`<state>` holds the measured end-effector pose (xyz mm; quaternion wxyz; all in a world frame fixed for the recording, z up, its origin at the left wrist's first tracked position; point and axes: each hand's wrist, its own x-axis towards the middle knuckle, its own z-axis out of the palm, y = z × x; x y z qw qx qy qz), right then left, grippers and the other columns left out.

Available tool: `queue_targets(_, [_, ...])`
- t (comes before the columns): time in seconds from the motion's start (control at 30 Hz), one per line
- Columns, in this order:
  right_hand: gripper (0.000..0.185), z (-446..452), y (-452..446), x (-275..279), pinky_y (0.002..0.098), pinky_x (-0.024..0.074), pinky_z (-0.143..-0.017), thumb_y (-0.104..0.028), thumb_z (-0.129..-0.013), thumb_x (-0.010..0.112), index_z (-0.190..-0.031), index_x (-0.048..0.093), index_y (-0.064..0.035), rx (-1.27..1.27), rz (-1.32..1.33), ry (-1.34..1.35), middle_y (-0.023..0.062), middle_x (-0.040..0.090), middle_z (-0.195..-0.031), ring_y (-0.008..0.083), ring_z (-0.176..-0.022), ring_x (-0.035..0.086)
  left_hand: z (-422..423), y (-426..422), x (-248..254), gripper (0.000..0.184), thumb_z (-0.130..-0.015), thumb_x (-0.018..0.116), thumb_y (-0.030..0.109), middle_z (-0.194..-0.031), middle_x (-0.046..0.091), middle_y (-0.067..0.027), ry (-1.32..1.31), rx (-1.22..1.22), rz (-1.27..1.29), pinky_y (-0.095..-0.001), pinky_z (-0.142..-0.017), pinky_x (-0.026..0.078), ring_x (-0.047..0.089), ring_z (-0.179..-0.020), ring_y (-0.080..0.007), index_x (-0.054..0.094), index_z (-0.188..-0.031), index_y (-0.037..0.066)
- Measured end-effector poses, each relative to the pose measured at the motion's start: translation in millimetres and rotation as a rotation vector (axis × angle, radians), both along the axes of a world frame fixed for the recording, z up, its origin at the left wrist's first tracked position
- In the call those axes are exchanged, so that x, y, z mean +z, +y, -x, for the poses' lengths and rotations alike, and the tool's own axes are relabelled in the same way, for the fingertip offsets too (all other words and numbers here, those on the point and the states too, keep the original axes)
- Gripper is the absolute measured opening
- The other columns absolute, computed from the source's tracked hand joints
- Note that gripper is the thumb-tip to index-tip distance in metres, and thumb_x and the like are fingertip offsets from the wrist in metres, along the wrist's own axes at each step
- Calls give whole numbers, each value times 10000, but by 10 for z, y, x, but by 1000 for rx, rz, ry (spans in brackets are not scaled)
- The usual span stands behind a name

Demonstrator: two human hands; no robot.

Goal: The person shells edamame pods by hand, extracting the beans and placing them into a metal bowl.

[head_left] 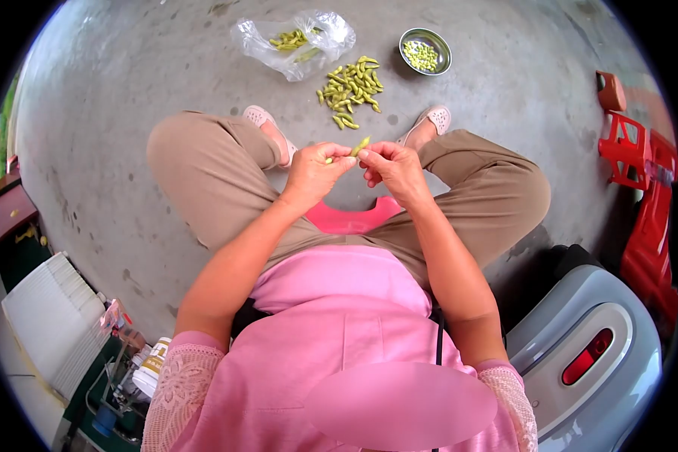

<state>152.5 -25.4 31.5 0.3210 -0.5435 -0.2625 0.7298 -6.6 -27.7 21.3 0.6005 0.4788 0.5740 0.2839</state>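
Soybean pod [360, 147] was pinched between fingertips of left hand [310, 175] and right hand [401, 173]; excess squeeze could've shot its contents loose. Just ahead, loose pods [352, 84] lay near shoes [436, 117], crushable by a foot shift. Farther: plastic bag [340, 30] left, metal bowl [443, 56] right, tippable if kicked.

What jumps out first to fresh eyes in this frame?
Probably the pink shirt filling the lower middle, with both hands, left and right, meeting above it around a green pod. Next, the loose heap of green pods on the grey floor beyond, between a clear plastic bag on its left and a metal bowl of shelled beans on its right. Red plastic stools stand out at the right edge.
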Motion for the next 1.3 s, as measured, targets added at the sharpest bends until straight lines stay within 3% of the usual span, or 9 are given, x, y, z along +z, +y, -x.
queue_targets(0.17, [131,35,-29,-1,205,410,-411,-122,-769,571,-762,571,9,32,-15,-74,20,543,-622,67,-471,479,-2,-20,70,164,-687,636,126,-729,579,-100,229,-65,-263,-253,-541,431,548,-596,-151,605,-795,8])
queue_targets(0.5, [102,68,-72,-121,176,290,-355,-107,-737,547,-682,547,-21,18,-132,-196,3,512,-568,38,-416,401,-51,-67,72,140,-666,653,116,-682,585,-81,308,-63,-367,-271,-521,435,546,-544,-162,607,-746,11])
queue_targets(0.6, [99,69,-54,-133,178,256,-340,-91,-717,537,-633,518,-42,-60,-50,-111,-3,485,-549,36,-398,362,-30,-36,36,161,-687,657,138,-654,568,-41,74,21,-123,-230,-437,393,483,-479,-99,602,-753,2])
queue_targets(0.67, [116,45,-31,-108,180,233,-332,-88,-718,536,-614,497,-53,-111,46,10,-2,467,-538,34,-381,332,65,57,108,132,-758,600,135,-623,511,9,-374,67,535,-148,-378,305,405,-459,-31,576,-797,11])
queue_targets(0.73, [124,11,-7,-83,182,206,-325,-88,-719,536,-614,473,-66,-140,152,213,-1,435,-529,35,-362,287,76,77,117,133,-771,585,138,-616,489,10,-474,66,580,-136,-366,278,380,-456,-18,560,-820,17])
queue_targets(0.87, [115,-42,36,-70,179,197,-326,-103,-726,537,-635,476,-69,-124,148,296,2,433,-537,42,-356,279,107,102,108,143,-799,551,161,-618,461,14,-647,51,629,-128,-355,261,357,-452,-8,533,-846,27])
queue_targets(1.07, [139,-33,57,-75,179,231,-339,-169,-743,569,-681,492,-71,-60,143,226,-2,459,-560,49,-383,346,13,78,96,163,-787,565,200,-613,464,30,-299,40,364,-129,-375,258,357,-468,-3,558,-828,43])
queue_targets(1.13, [185,6,75,-13,181,283,-355,-226,-763,579,-698,503,-70,-196,266,183,-3,483,-584,61,-425,410,-1,76,107,160,-778,572,201,-612,464,35,-254,21,333,-132,-384,261,357,-470,-4,564,-826,49])
queue_targets(1.3, [195,-58,64,-182,195,361,-380,-237,-793,552,-718,524,-59,-122,182,281,9,517,-624,74,-473,465,-4,61,83,152,-770,560,207,-616,460,41,-155,-61,257,-140,-404,269,348,-471,-11,556,-806,60])
